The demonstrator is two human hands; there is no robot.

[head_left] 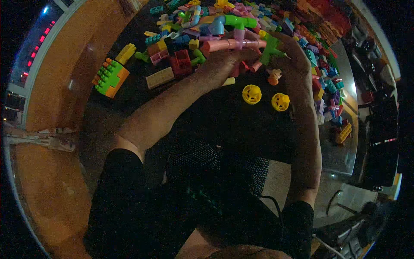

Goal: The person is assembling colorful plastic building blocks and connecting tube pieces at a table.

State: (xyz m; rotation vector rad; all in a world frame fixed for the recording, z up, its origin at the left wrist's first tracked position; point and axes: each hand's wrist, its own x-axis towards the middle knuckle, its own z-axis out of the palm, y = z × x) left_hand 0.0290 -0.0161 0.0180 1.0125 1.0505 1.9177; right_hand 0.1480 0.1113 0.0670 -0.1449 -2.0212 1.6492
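Observation:
Over the near edge of the toy pile, my left hand (230, 64) is closed on a pink toy pipe (228, 45); its fingertips are partly hidden. A green tube connector (240, 21) and a blue elbow pipe (216, 26) appear above this pipe, seemingly joined to it. At the pipe's right end is a green pipe connector (270, 48). My right hand (297, 56) curls around that connector from the right, fingers partly in shadow. Below the hands lie two yellow wheel-like pieces (252, 94) and a small orange toy piece (274, 77).
Colourful blocks and pipes cover the far part of the dark table (207, 116). Left of my arm sits a green-and-orange block stack (111, 77). Nearer pieces include a cream block (160, 78) and a red block (181, 62). A yellow-topped block (343, 133) lies far right.

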